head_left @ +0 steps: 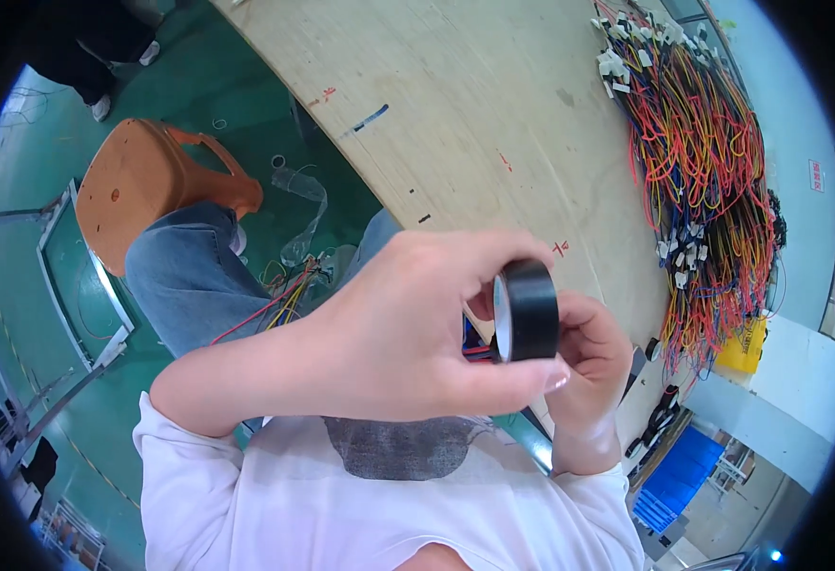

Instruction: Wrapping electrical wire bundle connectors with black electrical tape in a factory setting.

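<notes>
A roll of black tape (534, 312) is gripped in my left hand (408, 324), with the thumb below it and the fingers above. Its pale core faces left. Just to the right, my right hand (590, 357) is closed with curled fingers close behind the roll; what they hold is hidden. Red and blue wires (477, 352) show in the gap behind my left hand and the roll. More red and yellow wires (289, 297) hang over my lap, left of the table edge.
A big bundle of coloured wires with white connectors (698, 152) lies along the right of the wooden table (474, 105). An orange stool (137, 186) stands at left on the green floor. A blue crate (679, 476) sits at lower right. Another person's legs (79, 48) show at upper left.
</notes>
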A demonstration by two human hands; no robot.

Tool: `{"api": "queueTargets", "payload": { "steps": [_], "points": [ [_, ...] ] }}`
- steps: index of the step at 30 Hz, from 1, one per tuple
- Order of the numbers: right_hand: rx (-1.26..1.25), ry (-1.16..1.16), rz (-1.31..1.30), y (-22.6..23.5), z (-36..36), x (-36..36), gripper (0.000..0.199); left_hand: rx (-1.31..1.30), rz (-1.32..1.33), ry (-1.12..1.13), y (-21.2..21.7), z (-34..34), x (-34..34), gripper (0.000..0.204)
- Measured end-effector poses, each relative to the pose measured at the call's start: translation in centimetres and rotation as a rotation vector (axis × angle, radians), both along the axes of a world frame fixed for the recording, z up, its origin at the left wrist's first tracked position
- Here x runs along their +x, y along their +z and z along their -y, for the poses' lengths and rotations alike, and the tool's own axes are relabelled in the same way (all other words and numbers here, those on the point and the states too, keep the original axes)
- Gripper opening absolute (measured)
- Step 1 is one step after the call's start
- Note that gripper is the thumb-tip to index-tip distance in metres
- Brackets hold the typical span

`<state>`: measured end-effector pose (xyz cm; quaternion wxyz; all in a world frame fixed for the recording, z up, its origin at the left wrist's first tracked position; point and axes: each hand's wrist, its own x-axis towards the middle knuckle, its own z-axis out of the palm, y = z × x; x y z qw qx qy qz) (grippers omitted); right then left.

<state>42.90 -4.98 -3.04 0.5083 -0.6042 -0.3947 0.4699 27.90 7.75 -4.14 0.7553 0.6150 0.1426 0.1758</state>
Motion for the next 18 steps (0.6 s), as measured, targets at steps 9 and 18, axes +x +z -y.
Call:
{"api": "queueTargets", "payload": {
  "steps": [9, 18],
  "points": [
    [-0.038, 0.024, -0.173, 0.2, -1.2, 0.5, 0.015, 0.517, 0.195, 0.166, -0.5, 1.1, -0.9, 0.062],
    [-0.319, -0.144, -0.446, 0.6, -3.3, -0.5, 0.009, 1.081, 0.152, 0.347, -1.5, 3.7, -1.7, 0.05]
  ]
}}
